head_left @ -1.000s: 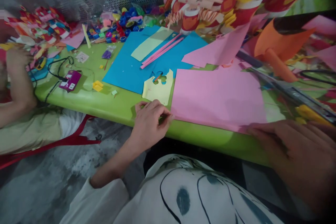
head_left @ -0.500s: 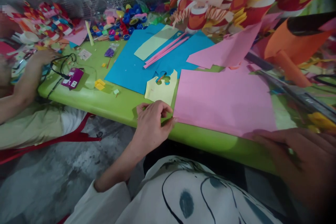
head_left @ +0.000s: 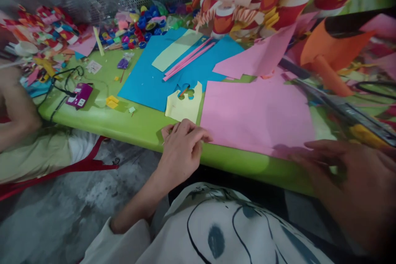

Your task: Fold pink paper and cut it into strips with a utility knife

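Note:
A large sheet of pink paper (head_left: 256,115) lies flat along the table's front edge. My left hand (head_left: 182,146) is at its lower left corner, the forefinger laid on the paper, the other fingers curled and the thumb mostly hidden. At the lower right corner, my right hand (head_left: 349,173) grips the edge between thumb and fingers; it looks dark and slightly blurred. Just beyond my left hand rests a pale yellow paper scrap (head_left: 184,105) with a cut-out hole. Behind it, a blue sheet (head_left: 145,78) bears pink paper strips (head_left: 187,60) and a pale green strip (head_left: 175,51).
Folded pink paper (head_left: 256,60), orange rolled paper (head_left: 334,55) and a long dark metallic tool (head_left: 349,107) lie at the right. Paper figures (head_left: 225,8) stand behind. A purple device (head_left: 79,95) with a cable sits left, near another person's arm (head_left: 18,107).
My left forefinger has stretched onto the pink paper's corner, and the thumb has gone out of sight. The right hand keeps its grip. The view has shifted slightly right.

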`<action>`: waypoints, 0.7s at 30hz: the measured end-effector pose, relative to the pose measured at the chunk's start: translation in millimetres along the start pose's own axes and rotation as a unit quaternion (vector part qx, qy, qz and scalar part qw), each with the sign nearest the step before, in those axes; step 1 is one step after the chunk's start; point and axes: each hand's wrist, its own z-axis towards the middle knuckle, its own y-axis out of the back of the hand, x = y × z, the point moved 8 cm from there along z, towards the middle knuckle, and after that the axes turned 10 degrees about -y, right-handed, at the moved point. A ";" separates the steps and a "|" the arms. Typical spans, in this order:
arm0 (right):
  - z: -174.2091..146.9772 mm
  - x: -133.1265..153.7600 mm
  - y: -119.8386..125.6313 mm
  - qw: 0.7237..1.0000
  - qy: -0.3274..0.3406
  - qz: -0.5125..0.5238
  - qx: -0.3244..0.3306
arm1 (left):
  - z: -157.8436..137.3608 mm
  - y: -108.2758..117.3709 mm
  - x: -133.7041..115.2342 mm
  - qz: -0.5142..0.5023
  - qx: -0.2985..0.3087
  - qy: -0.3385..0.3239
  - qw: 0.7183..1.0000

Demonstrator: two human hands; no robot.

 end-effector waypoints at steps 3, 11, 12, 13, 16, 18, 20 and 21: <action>2.0 17.1 7.9 1.000 0.026 -0.002 0.001 | -0.8 -4.8 -13.0 0.041 -0.008 -0.038 0.998; 1.0 42.0 19.2 0.999 0.044 -0.015 -0.020 | -14.7 -21.4 -63.4 0.221 -0.095 -0.277 0.930; 0.4 41.4 20.6 0.999 0.044 -0.017 -0.023 | -18.0 -25.3 -66.6 0.225 -0.090 -0.301 0.922; 0.0 40.3 21.9 0.999 0.042 -0.017 -0.024 | -20.3 -28.4 -67.6 0.226 -0.082 -0.309 0.920; -0.5 35.5 26.3 1.000 0.025 -0.002 -0.016 | -21.5 -35.1 -66.5 0.233 -0.046 -0.270 0.933; -1.0 32.9 30.0 1.000 0.012 -0.002 -0.013 | -20.2 -39.8 -70.7 0.242 -0.018 -0.249 0.938; -2.1 32.9 33.6 1.000 0.012 -0.010 -0.012 | -17.8 -46.2 -78.8 0.253 0.015 -0.244 0.936; -3.0 33.8 35.3 1.000 0.017 -0.011 -0.012 | -16.4 -49.4 -83.0 0.260 0.030 -0.244 0.934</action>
